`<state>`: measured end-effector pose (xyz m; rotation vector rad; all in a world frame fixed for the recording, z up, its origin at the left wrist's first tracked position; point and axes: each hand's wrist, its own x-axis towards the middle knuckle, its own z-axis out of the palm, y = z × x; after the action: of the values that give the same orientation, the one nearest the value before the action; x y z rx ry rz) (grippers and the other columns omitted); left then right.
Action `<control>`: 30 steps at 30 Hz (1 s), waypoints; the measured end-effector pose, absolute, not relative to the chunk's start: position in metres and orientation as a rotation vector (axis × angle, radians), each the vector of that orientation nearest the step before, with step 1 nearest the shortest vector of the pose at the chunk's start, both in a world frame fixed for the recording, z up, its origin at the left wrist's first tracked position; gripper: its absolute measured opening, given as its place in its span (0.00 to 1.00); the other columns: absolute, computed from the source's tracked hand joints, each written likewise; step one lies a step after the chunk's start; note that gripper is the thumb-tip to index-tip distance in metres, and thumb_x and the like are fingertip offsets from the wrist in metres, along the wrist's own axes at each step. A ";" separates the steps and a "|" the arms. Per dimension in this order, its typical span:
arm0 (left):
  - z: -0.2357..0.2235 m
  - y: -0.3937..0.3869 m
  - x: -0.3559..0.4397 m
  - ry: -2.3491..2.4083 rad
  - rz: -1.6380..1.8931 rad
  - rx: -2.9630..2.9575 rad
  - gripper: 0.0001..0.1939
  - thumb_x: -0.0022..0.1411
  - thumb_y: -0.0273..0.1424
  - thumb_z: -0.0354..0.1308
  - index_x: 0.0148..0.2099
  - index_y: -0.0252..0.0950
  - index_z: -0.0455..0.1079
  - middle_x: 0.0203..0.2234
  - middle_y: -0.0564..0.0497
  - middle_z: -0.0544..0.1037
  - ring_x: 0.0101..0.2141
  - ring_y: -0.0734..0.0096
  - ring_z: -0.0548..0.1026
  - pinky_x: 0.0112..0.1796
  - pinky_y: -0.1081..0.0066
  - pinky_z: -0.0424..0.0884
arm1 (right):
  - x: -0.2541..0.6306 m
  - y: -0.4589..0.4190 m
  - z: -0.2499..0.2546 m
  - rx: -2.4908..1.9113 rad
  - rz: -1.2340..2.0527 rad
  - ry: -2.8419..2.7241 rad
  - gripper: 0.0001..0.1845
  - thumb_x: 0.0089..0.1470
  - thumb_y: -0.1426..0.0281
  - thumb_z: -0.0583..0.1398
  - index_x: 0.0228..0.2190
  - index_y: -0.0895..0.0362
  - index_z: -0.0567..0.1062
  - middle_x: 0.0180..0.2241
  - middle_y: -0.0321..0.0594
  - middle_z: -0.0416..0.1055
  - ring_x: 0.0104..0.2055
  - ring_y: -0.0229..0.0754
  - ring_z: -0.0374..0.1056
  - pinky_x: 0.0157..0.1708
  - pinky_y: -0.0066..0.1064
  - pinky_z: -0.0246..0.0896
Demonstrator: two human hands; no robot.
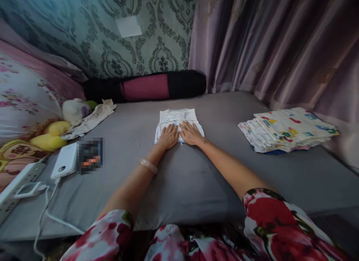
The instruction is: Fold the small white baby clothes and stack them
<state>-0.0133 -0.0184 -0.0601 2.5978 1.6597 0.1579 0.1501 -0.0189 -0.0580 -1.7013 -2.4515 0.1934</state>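
Note:
A small white garment lies folded on the grey bedsheet, with a light blue print and a short drawstring at its near edge. My left hand rests flat on its near half, fingers stretched out. Beside it, my right hand presses flat on the same cloth with its fingers spread. The two hands nearly touch at the thumbs. Both palms hide part of the garment. Around my left wrist sits a pale bangle.
To the right lies a stack of folded printed cloths. At left are a white power bank, a power strip, cables, plush toys and a crumpled cloth. A black and maroon long bag runs along the wall.

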 end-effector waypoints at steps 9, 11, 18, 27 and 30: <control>-0.063 -0.021 -0.016 1.652 0.259 2.662 0.26 0.72 0.37 0.37 0.66 0.31 0.55 0.66 0.37 0.58 0.66 0.58 0.54 0.63 0.54 0.51 | 0.150 -0.031 -0.057 -1.721 0.224 -2.447 0.31 0.67 0.61 0.42 0.66 0.58 0.52 0.69 0.48 0.41 0.70 0.51 0.38 0.66 0.50 0.33; -0.063 -0.025 -0.018 1.650 0.295 2.667 0.27 0.72 0.38 0.37 0.66 0.29 0.55 0.65 0.36 0.59 0.65 0.59 0.56 0.63 0.56 0.52 | 0.152 -0.040 -0.056 -1.702 0.242 -2.462 0.31 0.67 0.61 0.42 0.66 0.58 0.53 0.69 0.48 0.42 0.70 0.51 0.38 0.66 0.49 0.33; -0.057 -0.048 -0.041 1.583 0.307 2.706 0.27 0.72 0.40 0.39 0.65 0.31 0.56 0.64 0.38 0.61 0.65 0.59 0.56 0.64 0.56 0.50 | 0.182 -0.060 -0.036 -1.469 0.413 -2.484 0.26 0.64 0.64 0.49 0.61 0.60 0.64 0.64 0.48 0.57 0.67 0.46 0.51 0.65 0.38 0.44; -0.054 -0.064 -0.086 1.641 0.462 2.694 0.26 0.69 0.42 0.45 0.63 0.34 0.60 0.61 0.38 0.65 0.62 0.52 0.59 0.58 0.53 0.58 | 0.243 -0.077 -0.030 -1.807 0.436 -2.133 0.12 0.60 0.70 0.55 0.43 0.54 0.76 0.39 0.41 0.77 0.40 0.42 0.72 0.38 0.29 0.62; -0.054 -0.066 -0.091 1.715 0.478 2.658 0.26 0.68 0.44 0.47 0.62 0.36 0.63 0.59 0.38 0.67 0.59 0.48 0.62 0.54 0.50 0.62 | 0.243 -0.088 -0.033 -1.841 0.406 -2.171 0.11 0.58 0.70 0.57 0.43 0.53 0.75 0.39 0.40 0.77 0.39 0.42 0.72 0.36 0.29 0.61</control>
<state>-0.0915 -0.0655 -0.0544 2.6581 1.7152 0.4781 0.2429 -0.0883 -0.0331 -1.8407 -2.1714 0.4064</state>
